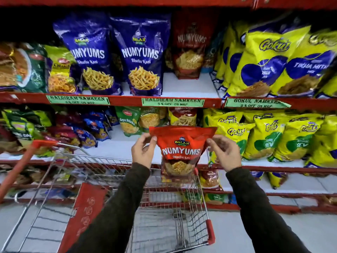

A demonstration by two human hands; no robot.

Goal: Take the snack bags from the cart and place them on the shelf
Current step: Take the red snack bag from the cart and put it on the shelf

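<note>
Cart (116, 181) sitting closest, basket looking empty. Left hand (143, 151) and right hand (225, 152) pinching top corners of red snack bag (180, 143), holding it up above cart. Step: carrying bag to shelf. Next, likely lifting higher, standing it in white gap (189, 84) beside matching red bag (189, 50). Full store shelves (127, 101) filling view behind.

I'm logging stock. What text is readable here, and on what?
"BALAJI NUMYUMS": red bag held by left hand and right hand.
"BALAJI NUMYUMS": two blue bags.
"Gokul", "TIKHA": yellow bags.
"HALDIRAM NAMKEEN 3 % OFF ON MRP": shelf tag.
"Soya Sticks": green bag.
Other packs: blurred.
</note>
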